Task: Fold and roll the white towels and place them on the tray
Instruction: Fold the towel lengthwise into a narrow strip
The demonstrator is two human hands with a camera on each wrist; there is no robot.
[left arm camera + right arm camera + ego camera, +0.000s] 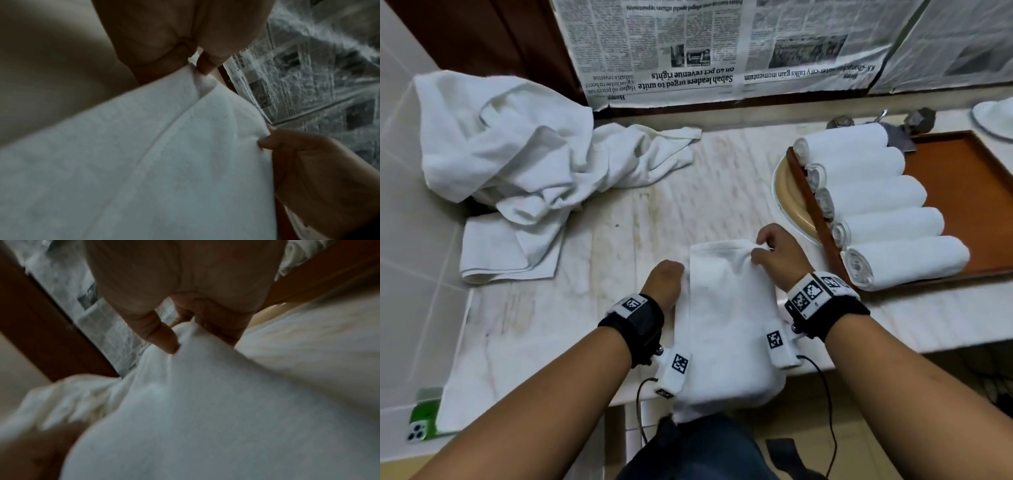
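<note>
Both grips pinching far corners of folded white towel (726, 308) at table's near edge: left hand (666, 279), right hand (777, 255) (nearer tray (962, 192)); long axis running away from body.

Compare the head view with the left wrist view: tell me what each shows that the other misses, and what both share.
Head only: five rolled towels on the brown tray, a heap of unfolded towels at far left, a green phone.
Left wrist only: a straight fold line across the held towel.
Both: left hand and right hand pinching that towel's far corners, with newspaper behind.
</note>
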